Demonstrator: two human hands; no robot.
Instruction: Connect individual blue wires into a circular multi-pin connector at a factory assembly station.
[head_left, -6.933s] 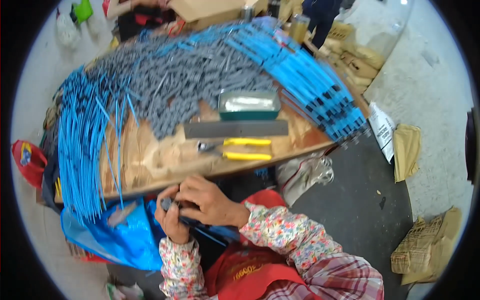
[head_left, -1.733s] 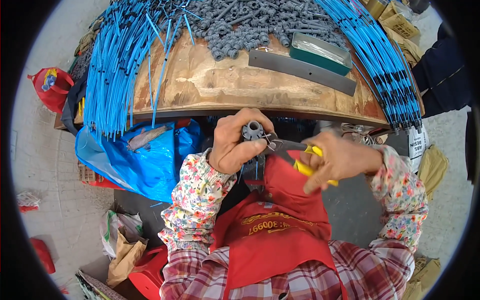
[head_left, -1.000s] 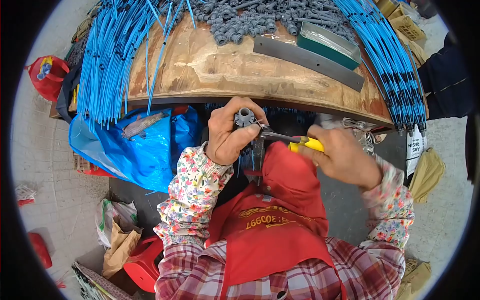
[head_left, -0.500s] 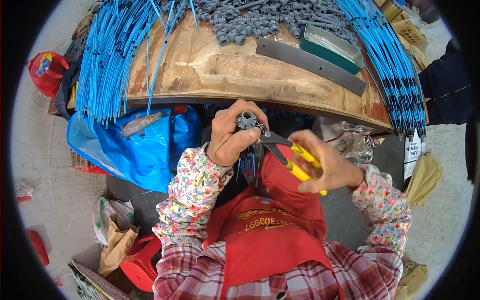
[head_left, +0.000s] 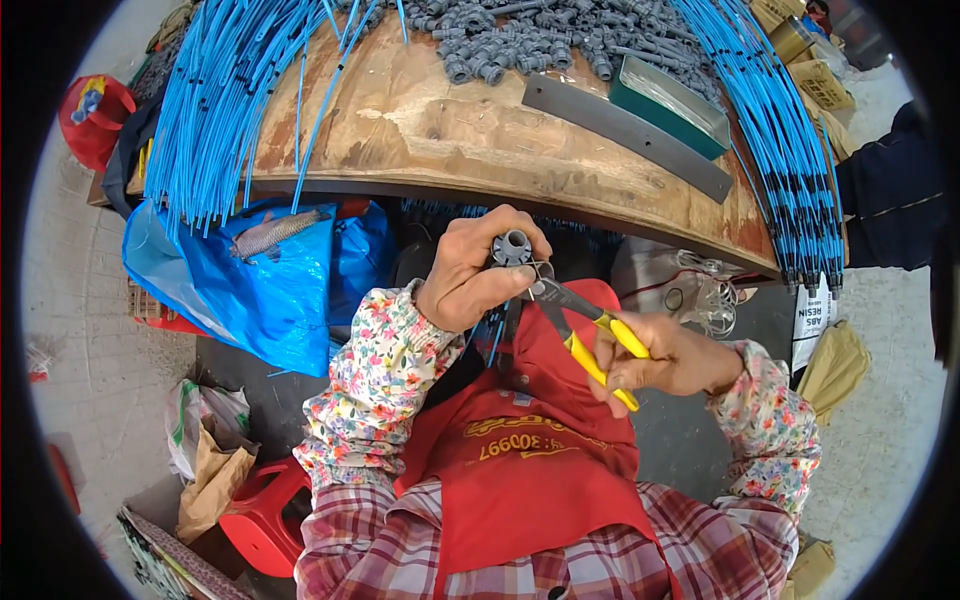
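Observation:
My left hand (head_left: 478, 265) is wrapped round a grey plastic fitting (head_left: 512, 246) with a round hollow end and a ribbed collar. Blue tubes (head_left: 490, 328) hang below that hand; whether they join the fitting is hidden. In my right hand (head_left: 652, 355) is a pair of pliers (head_left: 574, 318) with yellow handles and dark jaws, the handles spread apart. Their jaw end lies right beside the fitting and my left thumb. A thin pale strand sticks out there, too small to make out well.
Ahead stands a wooden table (head_left: 430, 150) bearing a heap of grey fittings (head_left: 490, 50), blue tubes (head_left: 225, 110), a flat metal bar (head_left: 630, 140) and a green tray (head_left: 668, 118). A blue bag (head_left: 285, 310) sits at the left, near a red stool (head_left: 262, 520). More blue tubes (head_left: 770, 130) lie right.
Both hands have shifted slightly right with the fitting and the pliers. My right fingers have closed in more round the handles, which now point lower. The view has also moved a little.

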